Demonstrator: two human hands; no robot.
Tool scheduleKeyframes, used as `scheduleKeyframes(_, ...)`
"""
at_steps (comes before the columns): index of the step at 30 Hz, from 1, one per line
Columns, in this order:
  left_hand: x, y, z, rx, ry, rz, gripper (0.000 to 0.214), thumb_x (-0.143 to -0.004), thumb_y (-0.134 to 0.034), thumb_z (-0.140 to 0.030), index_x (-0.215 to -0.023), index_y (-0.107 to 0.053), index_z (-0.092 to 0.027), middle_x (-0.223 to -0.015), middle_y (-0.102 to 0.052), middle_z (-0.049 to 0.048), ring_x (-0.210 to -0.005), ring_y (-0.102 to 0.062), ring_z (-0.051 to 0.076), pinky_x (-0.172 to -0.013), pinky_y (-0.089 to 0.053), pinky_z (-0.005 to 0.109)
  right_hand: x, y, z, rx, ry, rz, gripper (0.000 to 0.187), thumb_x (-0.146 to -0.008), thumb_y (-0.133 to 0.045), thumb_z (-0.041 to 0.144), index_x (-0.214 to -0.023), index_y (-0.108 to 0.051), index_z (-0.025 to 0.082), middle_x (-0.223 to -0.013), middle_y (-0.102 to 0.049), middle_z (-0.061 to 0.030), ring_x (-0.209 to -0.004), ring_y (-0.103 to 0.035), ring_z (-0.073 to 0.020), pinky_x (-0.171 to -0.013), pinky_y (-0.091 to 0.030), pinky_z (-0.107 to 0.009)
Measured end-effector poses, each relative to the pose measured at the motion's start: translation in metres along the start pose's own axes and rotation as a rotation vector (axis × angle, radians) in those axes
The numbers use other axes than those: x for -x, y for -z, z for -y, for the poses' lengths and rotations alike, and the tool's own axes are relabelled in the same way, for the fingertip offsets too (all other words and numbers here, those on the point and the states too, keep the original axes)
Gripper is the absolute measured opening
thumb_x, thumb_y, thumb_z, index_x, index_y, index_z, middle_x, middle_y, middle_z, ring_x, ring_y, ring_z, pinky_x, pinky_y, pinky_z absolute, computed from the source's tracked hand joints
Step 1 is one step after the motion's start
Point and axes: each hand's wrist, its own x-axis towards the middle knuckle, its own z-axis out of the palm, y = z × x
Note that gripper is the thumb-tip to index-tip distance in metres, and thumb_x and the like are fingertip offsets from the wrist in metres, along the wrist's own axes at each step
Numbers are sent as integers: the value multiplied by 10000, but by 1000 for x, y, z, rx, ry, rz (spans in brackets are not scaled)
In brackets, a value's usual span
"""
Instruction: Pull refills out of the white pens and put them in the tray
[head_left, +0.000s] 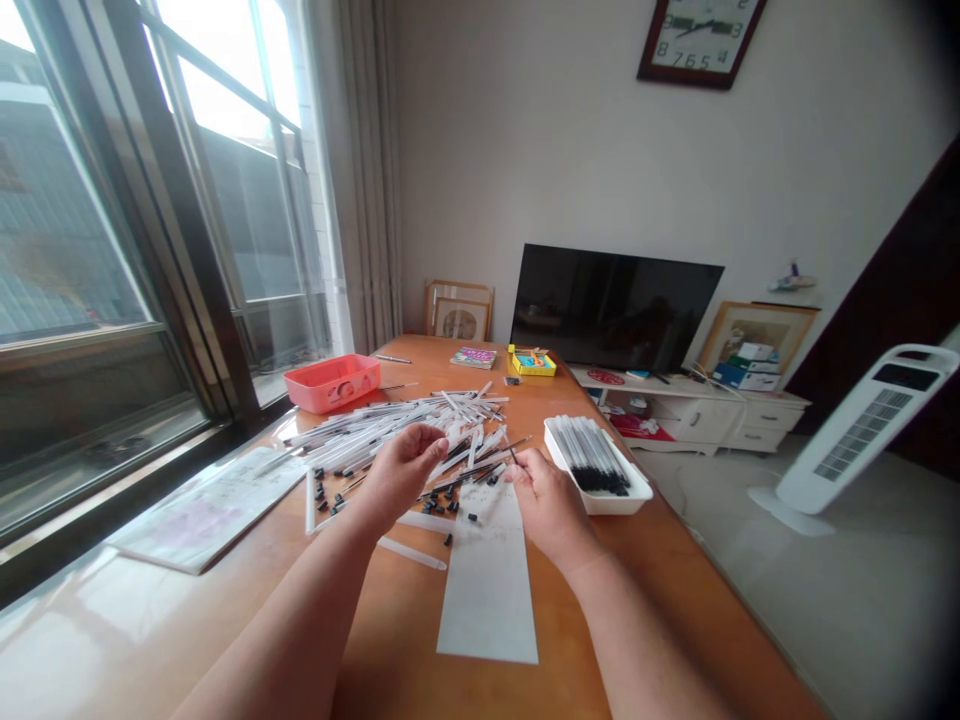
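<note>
My right hand [551, 500] is closed in a pinch, with a thin dark pen refill [514, 454] poking up from its fingertips. To its left, my left hand [405, 470] has thumb and fingers pressed together; what they hold, if anything, is hidden. Both hands hover over a loose heap of clear pen barrels [397, 415] and thin refills. Small black caps [472, 518] lie scattered beneath and between them. Beside my right hand stands a white tray [637, 495] filled with a row of clear pens [589, 450], their black ends toward me. A white paper strip [487, 600] lies between my forearms.
A red plastic box [330, 385] sits behind the heap at left. Farther back are a colourful booklet [473, 357] and a yellow box [533, 364]. A flat book or pad [210, 510] lies by the window. The table's right edge runs past the tray.
</note>
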Motion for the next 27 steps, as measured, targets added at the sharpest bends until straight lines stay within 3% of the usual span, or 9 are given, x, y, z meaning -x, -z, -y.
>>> scheduleKeyframes(5, -6, 18, 5, 20, 66, -225, 394, -761, -682, -511, -928, -664, -154, -826, -712, 68, -625, -542, 144, -564, -381, 254, -1, -3, -5, -148, -87, -20, 217, -949, -473, 350, -932, -654, 232, -857, -723, -40, -807, -655, -211, -684, -439, -270)
scheduleKeyframes(13, -16, 37, 18, 143, 124, -449, 372, -683, -715, -456, -891, -676, -150, -799, -711, 71, -679, -565, 156, -603, -394, 254, -5, -2, -13, -246, -156, -117, 263, -915, -526, 417, -878, -696, 219, -832, -726, -47, -750, -645, -200, -691, -457, -282)
scheduleKeyframes(23, -18, 50, 26, 178, 211, -543, 317, -662, -669, -360, -908, -678, -161, -819, -719, 70, -666, -567, 149, -604, -403, 252, -5, -8, -21, -354, -277, -129, 262, -872, -580, 470, -858, -657, 219, -781, -738, -46, -691, -668, -215, -677, -484, -307)
scheduleKeyframes(27, -19, 48, 30, 142, 212, -513, 307, -677, -653, -336, -920, -677, -151, -816, -718, 73, -676, -576, 148, -605, -412, 245, -6, -13, -27, -426, -310, -130, 283, -871, -577, 483, -914, -658, 215, -787, -745, -54, -679, -676, -221, -660, -497, -314)
